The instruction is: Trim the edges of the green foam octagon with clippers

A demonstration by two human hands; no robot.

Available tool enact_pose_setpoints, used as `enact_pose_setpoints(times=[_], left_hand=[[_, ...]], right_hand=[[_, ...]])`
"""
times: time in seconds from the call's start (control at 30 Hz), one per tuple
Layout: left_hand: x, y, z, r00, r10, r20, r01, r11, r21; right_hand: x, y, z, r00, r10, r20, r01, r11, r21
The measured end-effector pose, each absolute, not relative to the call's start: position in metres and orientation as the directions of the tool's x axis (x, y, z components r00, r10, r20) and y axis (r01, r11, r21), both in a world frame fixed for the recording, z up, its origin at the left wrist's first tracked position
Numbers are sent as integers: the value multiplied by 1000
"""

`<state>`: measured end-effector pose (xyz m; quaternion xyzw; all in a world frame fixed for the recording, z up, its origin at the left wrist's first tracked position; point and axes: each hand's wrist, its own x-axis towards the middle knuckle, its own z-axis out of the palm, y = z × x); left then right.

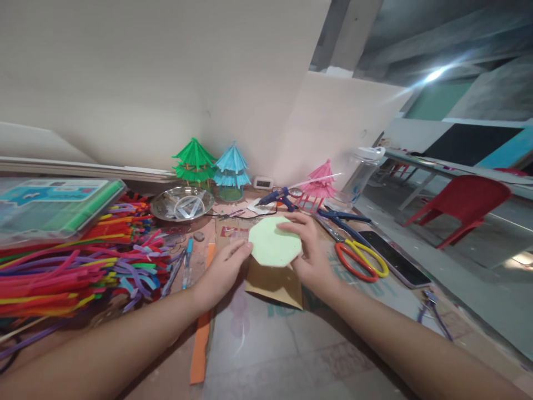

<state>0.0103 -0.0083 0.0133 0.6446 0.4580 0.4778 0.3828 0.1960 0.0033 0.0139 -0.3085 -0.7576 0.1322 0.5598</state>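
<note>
Between my two hands is a pale green octagonal piece (272, 244), flat like foam or card, tilted toward me. My left hand (225, 269) grips its left edge, thumb on the face and the other fingers hidden behind. On the right edge, my right hand (310, 253) curls around it with fingertips at the upper right corner. Just below the octagon lies a brown piece of card or sandpaper (277, 286); whether my hands touch it I cannot tell. An orange strip (202, 344) lies left of it on the work surface.
Colourful pipe cleaners (83, 255) and a plastic case (62, 208) fill the left. Behind stand a metal bowl (156, 210), green (194, 158), blue (232, 164) and pink (320, 180) paper pagodas and a glue gun (275, 197). Scissors (358, 264), pliers (345, 222) and a phone (395, 258) lie right.
</note>
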Motion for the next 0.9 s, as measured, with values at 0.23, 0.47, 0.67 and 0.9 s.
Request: enact_pose_setpoints(times=[0.23,0.47,0.67,0.9], left_hand=[[5,-11,12,183,903,390,378,-431,819],[6,-10,9,208,894,397,418,-448,790],[8,-8,6,212,935,284,259,-334,906],[12,-11,6,191,945,265,219,-305,927]], right_hand=[[195,5,8,-74,864,498,245,500,-830],[191,1,17,-129,911,391,93,404,-910],[187,-9,19,-144,863,484,33,493,-869],[179,-15,20,-123,853,508,9,513,-859]])
